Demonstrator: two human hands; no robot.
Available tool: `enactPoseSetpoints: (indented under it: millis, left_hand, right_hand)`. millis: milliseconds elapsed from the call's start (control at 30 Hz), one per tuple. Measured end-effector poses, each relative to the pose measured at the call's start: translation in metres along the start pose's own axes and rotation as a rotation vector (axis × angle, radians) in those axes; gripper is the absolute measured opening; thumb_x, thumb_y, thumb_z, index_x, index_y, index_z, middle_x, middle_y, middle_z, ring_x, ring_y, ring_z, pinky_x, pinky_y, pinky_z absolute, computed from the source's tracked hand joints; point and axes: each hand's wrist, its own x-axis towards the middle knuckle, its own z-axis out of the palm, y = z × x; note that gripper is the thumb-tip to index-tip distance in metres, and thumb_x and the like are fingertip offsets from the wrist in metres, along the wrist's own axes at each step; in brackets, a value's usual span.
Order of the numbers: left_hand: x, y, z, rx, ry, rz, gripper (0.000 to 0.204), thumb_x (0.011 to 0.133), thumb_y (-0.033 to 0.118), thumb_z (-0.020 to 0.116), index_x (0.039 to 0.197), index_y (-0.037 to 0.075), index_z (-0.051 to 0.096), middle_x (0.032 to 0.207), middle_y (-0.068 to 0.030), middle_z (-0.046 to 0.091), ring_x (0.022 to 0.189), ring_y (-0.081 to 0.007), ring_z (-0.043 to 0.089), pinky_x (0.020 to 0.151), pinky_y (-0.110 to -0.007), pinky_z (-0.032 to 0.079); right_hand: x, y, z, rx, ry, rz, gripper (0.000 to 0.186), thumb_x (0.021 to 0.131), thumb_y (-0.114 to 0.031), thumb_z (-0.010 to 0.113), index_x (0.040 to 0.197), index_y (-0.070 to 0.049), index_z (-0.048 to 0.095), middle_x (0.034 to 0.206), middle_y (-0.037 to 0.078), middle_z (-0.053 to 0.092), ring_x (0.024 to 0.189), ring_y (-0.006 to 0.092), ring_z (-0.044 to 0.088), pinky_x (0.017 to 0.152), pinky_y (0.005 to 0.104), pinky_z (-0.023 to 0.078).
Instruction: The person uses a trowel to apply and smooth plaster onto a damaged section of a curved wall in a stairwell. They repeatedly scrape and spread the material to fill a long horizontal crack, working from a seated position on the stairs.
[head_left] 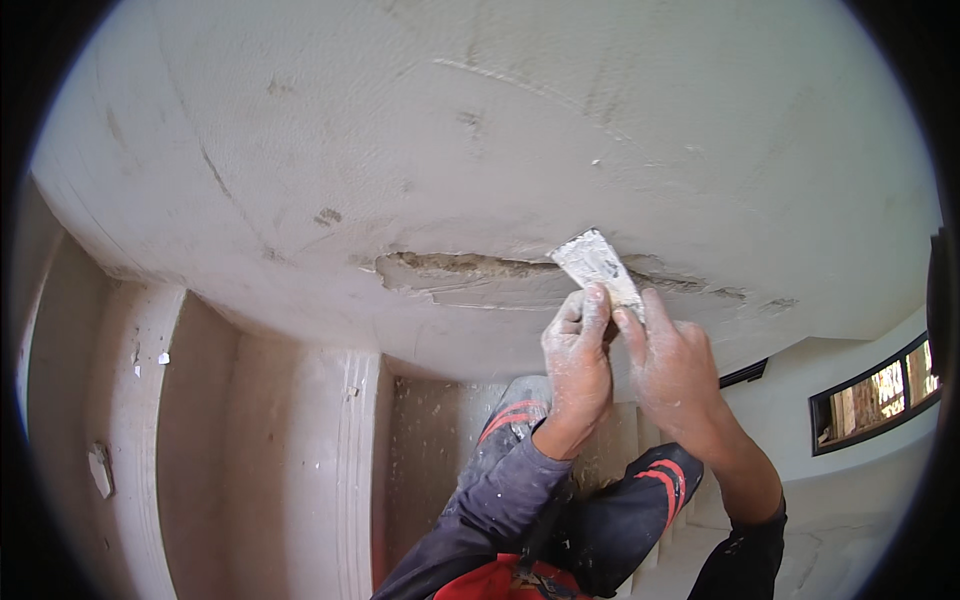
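Observation:
A putty knife (597, 262) with a flat blade smeared in white plaster is held up in front of the wall. My right hand (678, 370) is closed around its lower end, thumb and forefinger pinching it. Close beside it, my left hand (577, 362) is curled, with its thumb against the lower edge of the blade; the rest of its grip is partly hidden. Both hands are dusted white. Behind the blade, a long rough-edged gouge (470, 265) runs across the pale plastered wall (300, 130), with smoother filler along its lower side.
Pale steps (280, 450) descend along the left, with plaster flakes (101, 470) on one tread. My bent legs (640, 510) are below my hands. A dark-framed window (875, 395) is at the right, and a dark vent-like slot (744, 373) sits low near my right wrist.

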Motion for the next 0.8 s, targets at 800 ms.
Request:
enactPoseSetpoints:
  millis: [800]
  left_hand:
    - [-0.012,0.018,-0.011,0.143,-0.066,-0.046,0.03,0.097,0.029,0.054,0.093,0.0,0.061,0.086,-0.0024,0.061,0.077,-0.0074,0.055,0.073,-0.025,0.049]
  right_hand:
    - [-0.017,-0.008,-0.002,0.033,0.035,-0.037,0.021,0.094,-0.023,0.05,0.086,-0.003,0.049,0.053,0.02,0.054,0.053,0.0434,0.057,0.049,0.0517,0.043]
